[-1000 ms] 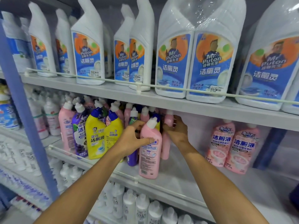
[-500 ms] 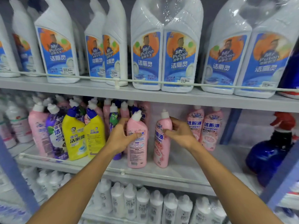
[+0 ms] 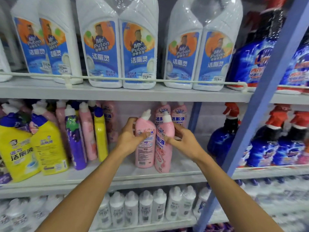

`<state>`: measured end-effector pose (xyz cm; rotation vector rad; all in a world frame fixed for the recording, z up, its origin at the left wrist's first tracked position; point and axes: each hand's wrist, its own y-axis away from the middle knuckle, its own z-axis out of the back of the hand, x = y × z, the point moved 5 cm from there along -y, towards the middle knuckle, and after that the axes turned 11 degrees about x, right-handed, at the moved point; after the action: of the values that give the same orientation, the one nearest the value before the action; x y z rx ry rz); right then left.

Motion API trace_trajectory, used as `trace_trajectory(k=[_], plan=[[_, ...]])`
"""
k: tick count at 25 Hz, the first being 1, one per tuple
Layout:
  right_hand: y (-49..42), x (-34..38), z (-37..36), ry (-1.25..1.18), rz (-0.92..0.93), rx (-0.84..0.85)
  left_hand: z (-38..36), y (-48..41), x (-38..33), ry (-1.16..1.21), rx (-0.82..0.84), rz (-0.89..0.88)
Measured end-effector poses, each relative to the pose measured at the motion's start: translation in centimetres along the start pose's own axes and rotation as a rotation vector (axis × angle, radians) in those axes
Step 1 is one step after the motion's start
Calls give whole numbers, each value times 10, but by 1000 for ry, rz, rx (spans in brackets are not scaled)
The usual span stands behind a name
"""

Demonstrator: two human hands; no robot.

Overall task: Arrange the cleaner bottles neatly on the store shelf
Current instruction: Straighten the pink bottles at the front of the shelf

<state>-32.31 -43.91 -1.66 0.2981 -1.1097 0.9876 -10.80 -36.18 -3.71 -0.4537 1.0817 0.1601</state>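
The left hand (image 3: 132, 139) is curled round the upper body of a pink cleaner bottle (image 3: 145, 153), thumb across its label. The right hand (image 3: 182, 141) grips a second pink bottle (image 3: 164, 131) just below its white cap, fingers wrapped round the far side. The two bottles stand touching between the hands, with their bases at the pale grey middle shelf (image 3: 184, 169). Whether they rest fully on it cannot be told.

Just behind the right hand, at the back of the same shelf, stand two more pink bottles (image 3: 178, 114). Well to the left of the left hand, a crowded group holds yellow bottles (image 3: 48, 144), a purple bottle (image 3: 76, 141) and further pink ones. There is bare shelf between that group and the left hand.

To the right of the right hand, a blue upright post (image 3: 260, 114) slants across the view. Blue spray bottles with red triggers (image 3: 222, 139) stand on either side of it.

Above both hands the upper shelf (image 3: 117, 93) carries large white bottles (image 3: 103, 52) with blue labels, some wrapped in pairs in clear film. They sit behind a thin white guard rail (image 3: 117, 79). Below the hands, the lower shelf holds rows of small white bottles (image 3: 145, 208).
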Motion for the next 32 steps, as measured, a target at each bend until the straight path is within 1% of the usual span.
trace_trajectory(k=[5, 8, 11, 13, 14, 15, 18, 19, 20, 22, 25, 27, 28, 31, 32], plan=[[-3, -10, 6, -5, -5, -23, -4, -4, -3, -42, -3, 27], [-10, -14, 8, -18, -21, -19, -6, -1, -6, -87, -67, 47], [-18, -16, 6, -26, -18, -29, -8, 2, -14, -304, -189, 60], [-21, -19, 6, -23, -16, -30, -6, 0, -17, -388, -207, 91], [-22, -20, 6, -18, -15, -21, -4, -3, -16, -377, -177, 96], [-24, -22, 8, -14, -11, -8, -2, -7, -14, -314, -129, 88], [-27, -28, 11, -12, -11, 14, 4, -19, -2, 79, 76, 43], [-28, -29, 12, -18, -12, 19, 4, -21, 0, 172, 140, 22], [-29, -30, 11, -27, -14, 24, 4, -21, 0, 214, 178, -5], [-33, -32, 10, -42, -21, 30, 4, -22, -2, 176, 141, -33], [-36, -34, 10, -61, -27, 37, 2, -25, -13, 0, -2, -4], [-36, -35, 10, -67, -22, 35, -1, -28, -14, -60, -28, 14], [-36, -35, 8, -73, -15, 29, -3, -30, -10, -36, 10, 20], [-35, -43, -2, -53, -12, -26, -8, -29, -1, 174, 245, -5], [-35, -46, -4, -49, -17, -44, -5, -30, 1, 172, 296, -15]])
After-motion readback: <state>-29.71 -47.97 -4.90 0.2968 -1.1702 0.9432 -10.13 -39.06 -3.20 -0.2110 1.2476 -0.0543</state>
